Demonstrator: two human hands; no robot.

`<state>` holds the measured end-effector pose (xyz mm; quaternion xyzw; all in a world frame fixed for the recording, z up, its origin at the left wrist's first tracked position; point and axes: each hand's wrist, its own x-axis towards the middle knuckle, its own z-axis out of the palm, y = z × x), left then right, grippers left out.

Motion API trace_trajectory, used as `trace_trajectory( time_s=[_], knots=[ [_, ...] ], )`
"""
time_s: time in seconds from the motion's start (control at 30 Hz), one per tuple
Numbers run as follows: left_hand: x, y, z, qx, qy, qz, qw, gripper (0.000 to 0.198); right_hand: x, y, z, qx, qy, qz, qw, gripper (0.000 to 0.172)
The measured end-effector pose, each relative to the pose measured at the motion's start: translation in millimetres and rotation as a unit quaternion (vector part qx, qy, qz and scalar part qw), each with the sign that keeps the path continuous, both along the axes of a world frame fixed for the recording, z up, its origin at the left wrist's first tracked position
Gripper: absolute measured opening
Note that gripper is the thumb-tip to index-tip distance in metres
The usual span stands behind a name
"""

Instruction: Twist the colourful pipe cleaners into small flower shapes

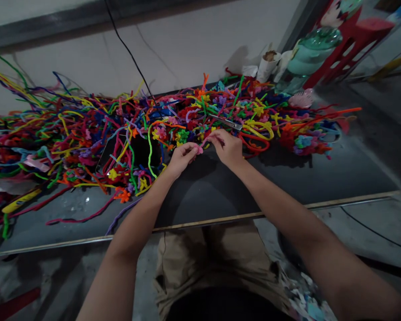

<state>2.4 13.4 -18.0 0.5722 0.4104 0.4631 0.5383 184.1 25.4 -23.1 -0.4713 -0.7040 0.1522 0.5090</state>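
Note:
Between my hands is a pink pipe cleaner (204,143), bunched into a small looped shape at its left end. My left hand (183,158) pinches that looped part between thumb and fingertips. The thin free end is pinched in my right hand (227,147), a little higher and to the right. Both hands hover over the front of the heap of coloured pipe cleaners (116,120). Just beyond my right hand, scissors with yellow handles (259,129) lie on the heap, blades pointing left.
The dark table (200,191) has a light front edge. At the right lies a bunch of pipe-cleaner flowers (307,140). Behind stand a paper cup (268,64), a green bottle-like container (307,58) and a red chair (357,44). A yellow tube (22,200) lies left.

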Motion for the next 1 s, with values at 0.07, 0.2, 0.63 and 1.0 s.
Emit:
trace_trajectory(
  time_s=[0.07, 0.2, 0.63, 1.0],
  knots=[
    [0.9, -0.8, -0.1, 0.02, 0.005, -0.014, 1.0, 0.039, -3.4, 0.0, 0.4, -0.027, 0.062, 0.025, 0.997, 0.035],
    [1.2, -0.2, -1.4, 0.066, 0.024, -0.011, 0.997, 0.04, -14.2, -3.2, -0.6, -0.061, 0.122, 0.075, 0.988, 0.037],
    [-0.2, 0.6, -0.7, 0.078, 0.049, 0.099, 0.991, 0.027, -15.8, -11.8, -2.6, 0.017, 0.005, 0.124, 0.992, 0.035],
    [-2.0, -1.0, 2.8, 0.097, 0.058, 0.11, 0.988, 0.029, -19.0, -6.0, -4.4, -0.077, 0.069, 0.115, 0.988, 0.046]
  ],
)
